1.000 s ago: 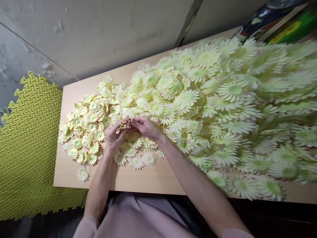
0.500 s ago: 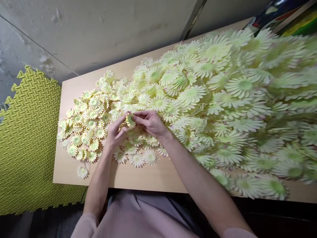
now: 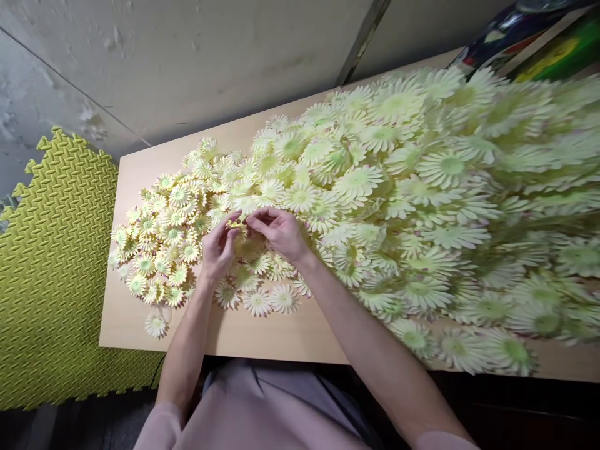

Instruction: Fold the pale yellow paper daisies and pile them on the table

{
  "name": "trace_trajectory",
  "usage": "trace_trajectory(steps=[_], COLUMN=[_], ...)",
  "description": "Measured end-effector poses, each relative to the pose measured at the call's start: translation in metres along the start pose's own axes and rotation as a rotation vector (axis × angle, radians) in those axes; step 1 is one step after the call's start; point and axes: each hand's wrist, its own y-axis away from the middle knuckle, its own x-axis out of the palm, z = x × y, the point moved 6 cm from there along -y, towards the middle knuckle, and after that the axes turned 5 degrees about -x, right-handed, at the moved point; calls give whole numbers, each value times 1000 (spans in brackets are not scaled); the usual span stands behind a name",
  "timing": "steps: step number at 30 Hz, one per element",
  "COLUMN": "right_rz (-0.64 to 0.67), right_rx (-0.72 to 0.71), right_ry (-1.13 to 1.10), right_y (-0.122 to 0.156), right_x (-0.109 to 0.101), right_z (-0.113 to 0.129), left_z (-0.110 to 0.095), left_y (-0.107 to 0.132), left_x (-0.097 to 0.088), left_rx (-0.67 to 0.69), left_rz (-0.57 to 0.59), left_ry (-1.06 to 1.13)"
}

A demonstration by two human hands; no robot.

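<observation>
Pale yellow-green artificial flower heads (image 3: 359, 181) with thin petals lie heaped over the table. In front of the heap my left hand (image 3: 219, 245) is closed, pinching a small artificial flower head (image 3: 238, 225) between thumb and fingers. My right hand (image 3: 277, 231) sits just to its right, thumb and forefinger pressed together close to the flower's edge. Whether those right fingertips hold anything is too small to make out. Below the hands, a few loose flower heads (image 3: 257, 302) rest near the table's front side.
The light wooden table (image 3: 276, 334) stands against a grey wall (image 3: 225, 56) with peeling paint. Yellow-green foam mats (image 3: 56, 269) lean at its left end. Dark and green packages (image 3: 555, 53) stand at the back right. A cluster of smaller flower heads (image 3: 162, 234) covers the left side.
The small flower has turned from facing outward to nearly edge-on in my left fingers. My right fingertips have moved slightly off it. The view has shifted a little.
</observation>
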Motion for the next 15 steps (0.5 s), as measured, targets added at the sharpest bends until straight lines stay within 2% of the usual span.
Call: trace_trajectory(steps=[7,12,15], right_rz=[5,153,193], right_rx=[20,14,60], right_ry=[-4,-45,-115], right_y=[1,2,2], right_x=[-3,3,5], right_z=[-5,-1,-2], left_z=[-1,0,2], left_y=[-2,-3,-3], left_x=[-2,2,1], left_rx=[63,-1,-30], left_rz=[-6,81,72], left_ry=[51,73,62])
